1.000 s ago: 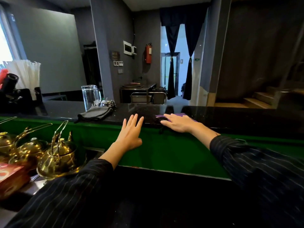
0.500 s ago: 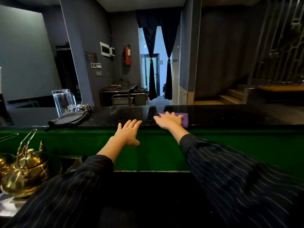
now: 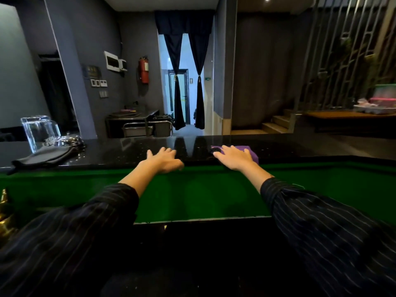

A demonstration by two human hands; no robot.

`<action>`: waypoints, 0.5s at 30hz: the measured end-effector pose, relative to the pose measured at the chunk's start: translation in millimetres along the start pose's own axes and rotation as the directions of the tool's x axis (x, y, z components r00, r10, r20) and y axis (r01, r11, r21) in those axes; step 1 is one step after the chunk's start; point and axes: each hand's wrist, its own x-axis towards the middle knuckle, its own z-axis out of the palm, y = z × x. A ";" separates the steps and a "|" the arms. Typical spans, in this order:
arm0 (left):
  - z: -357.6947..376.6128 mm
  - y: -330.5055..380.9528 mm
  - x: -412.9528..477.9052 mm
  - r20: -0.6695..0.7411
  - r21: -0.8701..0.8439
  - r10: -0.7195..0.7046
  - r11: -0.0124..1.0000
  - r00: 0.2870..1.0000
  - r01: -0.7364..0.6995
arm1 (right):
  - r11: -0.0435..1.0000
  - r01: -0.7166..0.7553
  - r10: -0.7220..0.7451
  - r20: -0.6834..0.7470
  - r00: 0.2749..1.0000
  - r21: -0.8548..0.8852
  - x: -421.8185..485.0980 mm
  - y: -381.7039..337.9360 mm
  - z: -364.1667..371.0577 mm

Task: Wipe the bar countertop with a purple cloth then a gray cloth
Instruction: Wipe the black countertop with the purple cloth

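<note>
Nearest the camera, two arms in dark pinstriped sleeves reach forward over a bright green front panel that stands below the edge of the black speckled stone bench. The left hand lies palm down at the near edge of the bench, fingers spread and flat, its grip apart and closed on nothing. Just to its right, and apart from it, the right hand presses flat on the purple rectangular cloth, fingers stretched out over it rather than curled around it; the cloth lies on the bench top near the front edge, showing past the fingers on the far and right sides. Well to the left on the same bench lies the folded dark gray cloth, untouched. Just behind it stand a clear glass pitcher and a small shiny metal lidded pot. Farther off, a red fire extinguisher hangs on the gray wall beside a doorway with dark tied curtains.
</note>
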 end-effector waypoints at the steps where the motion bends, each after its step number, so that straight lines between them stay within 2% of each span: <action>1: 2.6 16.6 5.1 0.006 -0.027 0.048 0.999 0.999 -0.048 | 0.999 -0.032 0.032 0.016 0.999 -0.001 1.2 15.3 -4.5; 3: 8.3 47.2 14.6 0.014 -0.051 0.122 0.991 0.992 -0.121 | 0.996 -0.087 0.087 0.049 0.995 -0.007 2.3 43.0 -12.6; 8: 19.2 93.3 43.4 -0.081 -0.063 0.209 0.975 0.975 -0.214 | 0.988 -0.155 0.156 0.108 0.982 -0.016 12.3 100.5 -26.5; 15: 41.8 106.4 64.8 -0.265 -0.033 0.196 0.977 0.944 -0.212 | 0.980 -0.197 0.200 0.149 0.969 -0.036 58.6 148.0 -34.8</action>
